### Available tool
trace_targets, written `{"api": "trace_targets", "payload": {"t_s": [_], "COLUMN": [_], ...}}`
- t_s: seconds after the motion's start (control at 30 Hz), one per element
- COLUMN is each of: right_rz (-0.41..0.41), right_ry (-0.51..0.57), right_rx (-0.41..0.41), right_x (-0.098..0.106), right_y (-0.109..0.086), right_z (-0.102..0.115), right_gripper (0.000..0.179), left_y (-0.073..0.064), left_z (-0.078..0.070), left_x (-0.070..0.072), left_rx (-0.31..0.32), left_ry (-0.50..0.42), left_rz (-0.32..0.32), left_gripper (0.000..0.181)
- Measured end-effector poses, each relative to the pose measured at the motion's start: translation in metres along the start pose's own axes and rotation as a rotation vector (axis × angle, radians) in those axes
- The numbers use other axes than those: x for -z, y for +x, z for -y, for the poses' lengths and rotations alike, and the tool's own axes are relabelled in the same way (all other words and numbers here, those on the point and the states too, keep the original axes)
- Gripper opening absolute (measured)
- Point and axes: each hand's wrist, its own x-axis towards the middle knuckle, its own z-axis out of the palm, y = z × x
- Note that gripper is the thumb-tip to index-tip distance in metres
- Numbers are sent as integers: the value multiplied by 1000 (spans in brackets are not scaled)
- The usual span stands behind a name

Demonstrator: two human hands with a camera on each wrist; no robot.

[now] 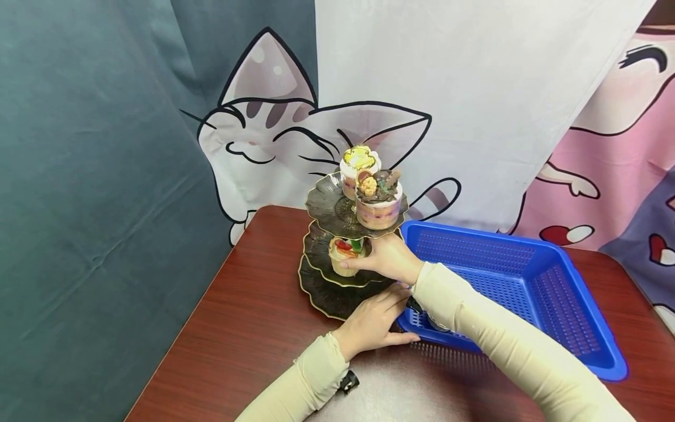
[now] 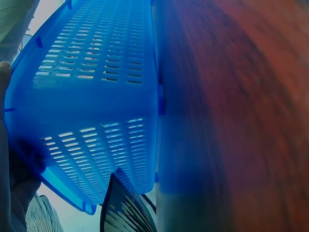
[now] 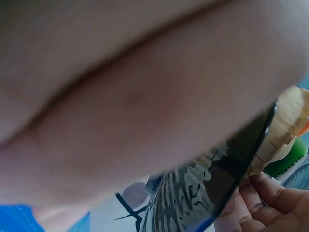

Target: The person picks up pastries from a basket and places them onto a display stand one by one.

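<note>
The table's (image 1: 242, 310) left edge runs well apart from a tiered stand (image 1: 321, 202). At its middle tier, under the top plate, the right hand (image 1: 391, 258) pinches a fruit-topped cupcake (image 1: 344, 258). Nearer, the left hand (image 1: 371, 323), thumb spread wide, touches the blue basket's (image 1: 566, 266) near left corner.

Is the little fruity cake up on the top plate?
No, the fruit-topped cake is lower, at the middle plate, where the right hand holds it.
</note>
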Motion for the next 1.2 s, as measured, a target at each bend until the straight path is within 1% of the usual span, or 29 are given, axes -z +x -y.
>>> {"api": "trace_targets", "payload": {"t_s": [0.33,0.6,0.9,1.07,1.2], "right_rz": [7,-5,-11,16,33], "right_ry": [47,42,51,65,98], "right_rx": [2,32,25,-11,-35], "right_x": [-1,0,3,4,7], "right_y": [1,0,-2,-3,-5], "right_z": [-5,-7,-8,-9,-10], "right_gripper": [80,76,77,65,59], "left_y": [0,0,0,-1,0], "left_z": [0,0,0,1,1], "left_x": [-1,0,-2,-4,-3], "left_rx": [-2,-10,-21,-20,-18], "left_ry": [2,5,3,-15,-28], "left_rz": [-10,-26,-39,-37,-34], "left_gripper": [71,74,68,65,65]}}
